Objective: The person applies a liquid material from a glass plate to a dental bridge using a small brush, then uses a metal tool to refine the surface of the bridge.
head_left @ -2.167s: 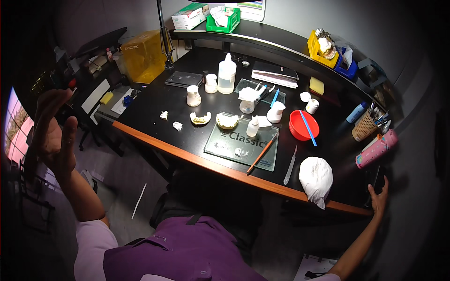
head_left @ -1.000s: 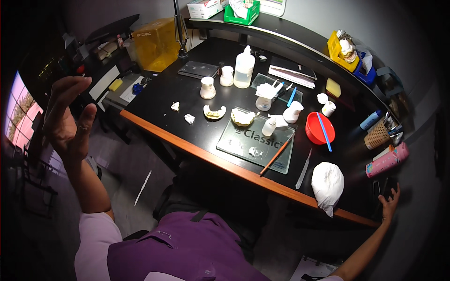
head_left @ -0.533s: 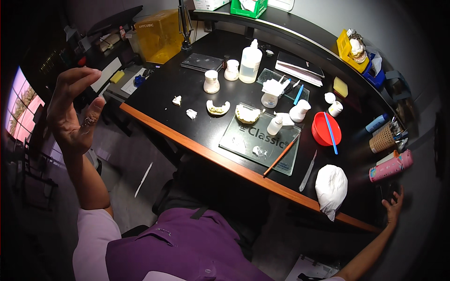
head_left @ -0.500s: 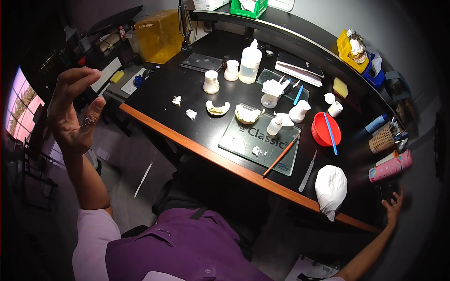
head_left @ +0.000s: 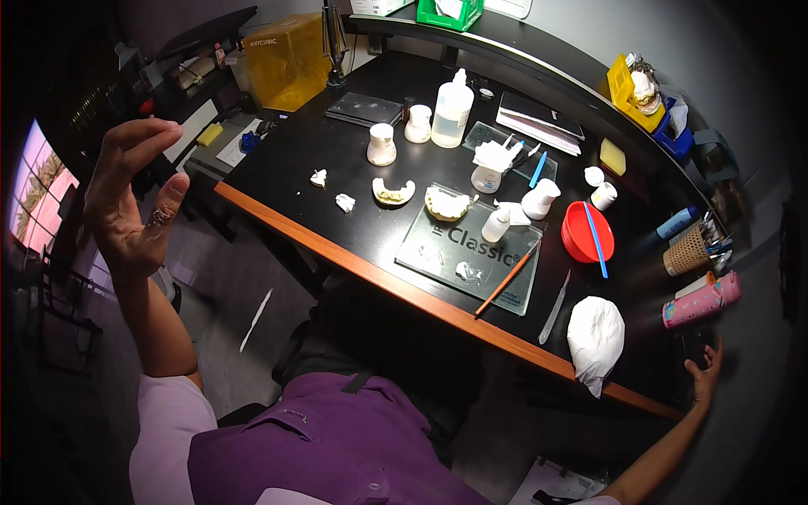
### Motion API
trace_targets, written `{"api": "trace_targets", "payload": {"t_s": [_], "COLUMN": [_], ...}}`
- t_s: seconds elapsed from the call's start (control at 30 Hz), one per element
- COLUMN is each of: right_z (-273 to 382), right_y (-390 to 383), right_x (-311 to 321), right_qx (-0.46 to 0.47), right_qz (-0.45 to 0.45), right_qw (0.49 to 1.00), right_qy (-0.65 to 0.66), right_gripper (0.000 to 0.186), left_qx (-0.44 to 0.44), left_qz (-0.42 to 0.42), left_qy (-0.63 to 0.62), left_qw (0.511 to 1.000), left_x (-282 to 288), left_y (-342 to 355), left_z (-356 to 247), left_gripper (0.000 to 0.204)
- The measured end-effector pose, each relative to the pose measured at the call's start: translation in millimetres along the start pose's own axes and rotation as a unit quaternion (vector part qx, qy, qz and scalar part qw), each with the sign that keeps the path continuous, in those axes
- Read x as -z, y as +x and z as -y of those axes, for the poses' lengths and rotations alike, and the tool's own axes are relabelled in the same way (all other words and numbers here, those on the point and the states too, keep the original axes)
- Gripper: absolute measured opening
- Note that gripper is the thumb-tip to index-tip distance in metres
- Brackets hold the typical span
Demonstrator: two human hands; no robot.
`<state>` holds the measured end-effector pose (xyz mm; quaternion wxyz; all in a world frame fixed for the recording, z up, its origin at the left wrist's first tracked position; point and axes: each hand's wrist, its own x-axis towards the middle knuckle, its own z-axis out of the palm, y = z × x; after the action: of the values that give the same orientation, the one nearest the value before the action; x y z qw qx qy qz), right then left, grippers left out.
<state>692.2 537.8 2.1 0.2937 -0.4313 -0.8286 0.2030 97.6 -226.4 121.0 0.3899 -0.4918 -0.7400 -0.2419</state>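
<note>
Released and loosely curved, your left hand (head_left: 133, 210) is raised well apart from the table (head_left: 269, 177), its thumb standing away from the fingers. Your right hand (head_left: 707, 374) is at the table's right end with its thumb spread; you have it by a dark object (head_left: 692, 341), but whether it grasps or only touches that cannot be told in the shadow. The dark object lies just below the pink bottle (head_left: 701, 301), which is on its side near the woven cup (head_left: 684, 257). To their left you have the white bundle (head_left: 596, 341) at the table's front edge, the knife (head_left: 554, 311) beside it, and the red bowl (head_left: 579, 236) with a blue stick (head_left: 597, 240) across it. Near the middle, the brush (head_left: 507, 282) and the dropper bottle (head_left: 496, 225) are on the glass slab (head_left: 421, 248); one dental model (head_left: 446, 206) is at its rear edge, another (head_left: 392, 195) farther left, and the tall bottle (head_left: 452, 114) stands upright behind them.
</note>
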Motion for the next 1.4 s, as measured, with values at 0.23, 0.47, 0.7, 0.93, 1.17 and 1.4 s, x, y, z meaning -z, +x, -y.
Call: {"api": "trace_targets", "payload": {"t_s": [0.23, 0.47, 0.7, 0.93, 1.17, 1.4], "right_z": [-4.2, -7.0, -33.2, -57.4, -62.6, -51.7], "right_y": [-40.4, -70.7, -61.0, -30.2, -25.7, -40.2], "right_x": [3.8, -1.9, 12.8, 23.9, 32.4, 26.0], "right_qx": [-0.082, -0.162, -0.172, -0.144, -0.142, -0.146], "right_qz": [0.062, 0.005, 0.013, 0.079, 0.118, 0.092], "right_qw": [0.995, 0.985, 0.981, 0.980, 0.978, 0.977], "right_qy": [-0.001, 0.062, 0.084, 0.116, 0.093, 0.128], "right_gripper": [0.136, 0.132, 0.128, 0.134, 0.137, 0.134], "left_qx": [0.002, 0.015, 0.006, 0.024, 0.013, 0.008], "left_qz": [0.011, 0.020, 0.028, 0.054, 0.062, 0.067], "left_qy": [-0.007, -0.011, -0.010, -0.019, -0.017, -0.028], "left_qw": [1.000, 1.000, 1.000, 0.998, 0.998, 0.997], "left_x": [-3.6, -25.1, -41.6, -48.8, -52.6, -60.8], "left_y": [-4.9, 1.4, 13.8, 15.4, 23.9, 28.4], "left_z": [7.9, 10.2, -1.6, -4.0, -14.4, -13.4], "left_gripper": [0.036, 0.034, 0.033, 0.036, 0.036, 0.036]}}
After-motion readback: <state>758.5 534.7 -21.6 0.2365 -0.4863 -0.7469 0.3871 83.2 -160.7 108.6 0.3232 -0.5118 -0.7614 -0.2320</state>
